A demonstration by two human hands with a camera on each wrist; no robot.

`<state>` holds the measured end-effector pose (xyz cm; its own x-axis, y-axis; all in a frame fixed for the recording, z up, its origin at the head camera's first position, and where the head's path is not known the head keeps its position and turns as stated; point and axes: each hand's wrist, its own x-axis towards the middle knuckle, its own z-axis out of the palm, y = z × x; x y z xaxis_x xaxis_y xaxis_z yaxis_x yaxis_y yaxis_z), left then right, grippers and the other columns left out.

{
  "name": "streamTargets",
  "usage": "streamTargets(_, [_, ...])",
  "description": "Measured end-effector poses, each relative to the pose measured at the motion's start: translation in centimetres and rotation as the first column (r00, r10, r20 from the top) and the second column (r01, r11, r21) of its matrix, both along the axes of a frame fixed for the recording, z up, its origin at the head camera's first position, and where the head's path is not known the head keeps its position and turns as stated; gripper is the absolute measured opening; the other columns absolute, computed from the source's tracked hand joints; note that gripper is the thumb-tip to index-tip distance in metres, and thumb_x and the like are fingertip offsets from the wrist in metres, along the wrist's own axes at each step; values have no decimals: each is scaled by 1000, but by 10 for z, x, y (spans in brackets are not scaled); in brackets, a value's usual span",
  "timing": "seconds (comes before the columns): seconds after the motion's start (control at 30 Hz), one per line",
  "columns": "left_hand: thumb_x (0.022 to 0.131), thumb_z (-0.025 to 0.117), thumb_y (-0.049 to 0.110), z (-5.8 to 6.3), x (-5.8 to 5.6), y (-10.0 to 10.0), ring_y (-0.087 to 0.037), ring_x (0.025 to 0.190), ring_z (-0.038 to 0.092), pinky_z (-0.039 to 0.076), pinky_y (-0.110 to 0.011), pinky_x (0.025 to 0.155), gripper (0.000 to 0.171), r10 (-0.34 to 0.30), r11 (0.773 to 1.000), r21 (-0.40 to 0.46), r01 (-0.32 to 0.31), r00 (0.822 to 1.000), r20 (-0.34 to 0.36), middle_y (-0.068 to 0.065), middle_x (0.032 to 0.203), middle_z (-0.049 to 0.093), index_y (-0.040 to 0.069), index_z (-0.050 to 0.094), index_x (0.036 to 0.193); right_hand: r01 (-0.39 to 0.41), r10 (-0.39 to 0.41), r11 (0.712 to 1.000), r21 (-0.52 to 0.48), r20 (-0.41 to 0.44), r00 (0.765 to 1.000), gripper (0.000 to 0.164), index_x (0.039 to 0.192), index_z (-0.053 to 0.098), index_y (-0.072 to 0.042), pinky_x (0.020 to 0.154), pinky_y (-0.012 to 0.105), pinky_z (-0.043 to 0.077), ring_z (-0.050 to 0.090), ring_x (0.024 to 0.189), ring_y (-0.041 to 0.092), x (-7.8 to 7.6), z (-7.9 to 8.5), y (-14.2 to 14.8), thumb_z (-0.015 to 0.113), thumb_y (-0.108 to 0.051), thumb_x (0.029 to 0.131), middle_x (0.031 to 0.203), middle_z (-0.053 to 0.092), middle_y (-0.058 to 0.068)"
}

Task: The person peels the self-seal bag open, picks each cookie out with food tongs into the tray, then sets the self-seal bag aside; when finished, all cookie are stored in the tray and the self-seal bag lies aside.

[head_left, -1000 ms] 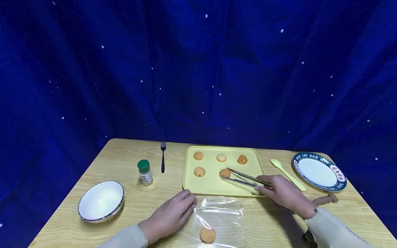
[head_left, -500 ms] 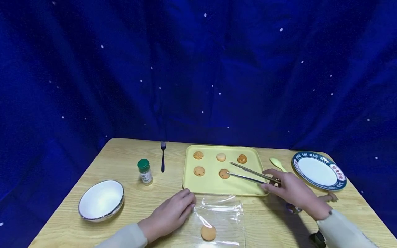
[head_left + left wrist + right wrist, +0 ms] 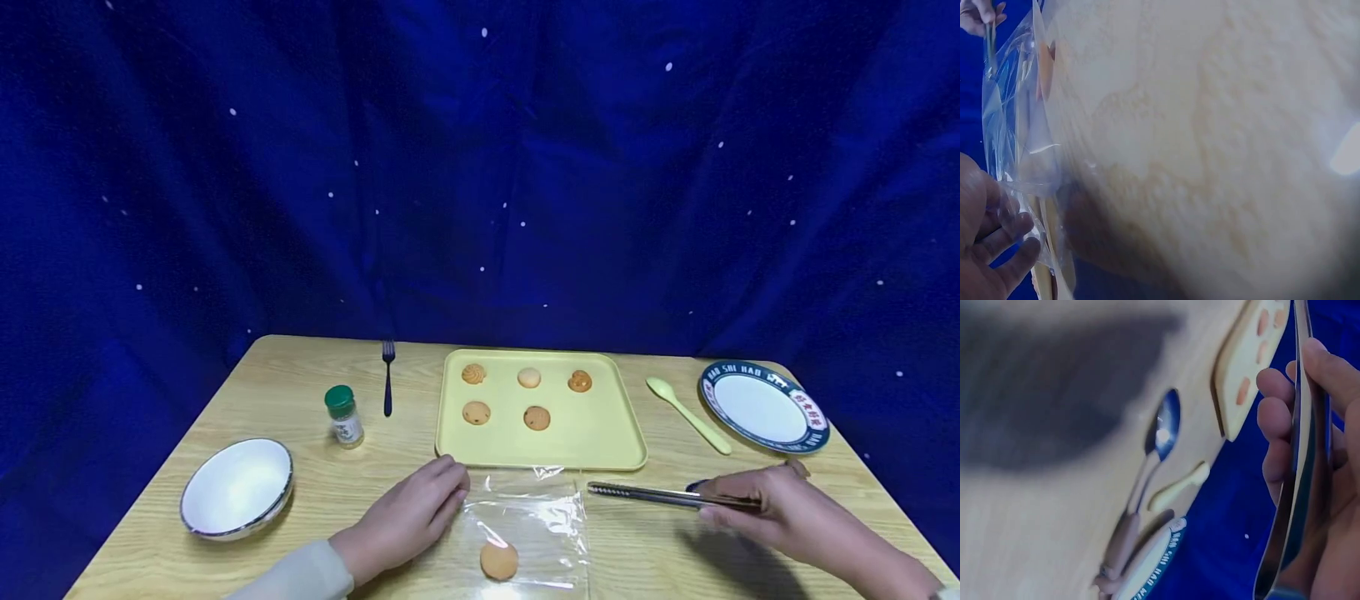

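Observation:
My right hand (image 3: 772, 512) grips metal tongs (image 3: 645, 493) above the table, right of a clear plastic bag (image 3: 551, 517). The tongs' arms lie close together, and no cookie shows at their tips. At the bag's left edge, my left hand (image 3: 408, 517) holds its upper corner; in the left wrist view the film runs by the curled fingers (image 3: 1022, 256). One round cookie (image 3: 498, 561) lies inside the bag. Behind it, a yellow tray (image 3: 592, 442) bears several cookies, with a chocolate-chip cookie (image 3: 537, 418) in the front row.
Left stand a white bowl (image 3: 238, 487), a green-capped seasoning jar (image 3: 345, 417) and a dark fork (image 3: 387, 379). Right of the tray lie a pale yellow-green spoon (image 3: 690, 417) and a green-rimmed plate (image 3: 765, 408). A metal spoon (image 3: 1169, 425) with a brown handle lies near the right hand.
My right hand has drawn the tongs off the tray, toward me and to the right, and the arms have come together. The chocolate-chip cookie stays on the tray. My left hand keeps its place.

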<state>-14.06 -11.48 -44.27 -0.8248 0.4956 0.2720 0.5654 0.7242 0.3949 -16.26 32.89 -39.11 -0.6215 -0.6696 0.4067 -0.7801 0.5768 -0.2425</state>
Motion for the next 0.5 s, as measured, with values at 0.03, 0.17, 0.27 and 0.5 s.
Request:
streamTargets(0.03, [100,52,18,0,0,0,0,80,47,49,-18,70,8,2,1000,0,-2,1000,3,12,91,52,18,59,98,6,-6,1000,17,-10,1000,31,89,66,-38,75,8,26,43,63,-16,3,-2,0,81,-16,75,73,54,-34])
streamTargets(0.17, [101,51,19,0,-1,1,1,80,47,49,-18,71,8,5,1000,3,-5,1000,9,12,90,52,19,59,98,-10,7,997,76,52,999,20,97,71,-32,74,6,31,46,69,-16,10,-13,-7,78,-26,80,82,61,-32])
streamTargets(0.27, [100,51,19,0,0,1,1,79,47,49,-18,70,8,5,1000,1,-5,1000,17,12,90,51,19,59,98,-41,20,994,102,199,980,19,107,70,-31,64,7,42,54,78,-14,12,-18,-18,70,-33,88,93,66,-26])
streamTargets(0.5, [100,51,18,0,0,1,0,78,45,47,-17,68,7,-3,1000,9,3,1000,16,12,89,50,18,58,98,-84,44,987,139,267,963,28,118,65,-34,72,19,53,63,93,-5,7,-26,-50,64,-43,91,106,68,-21])
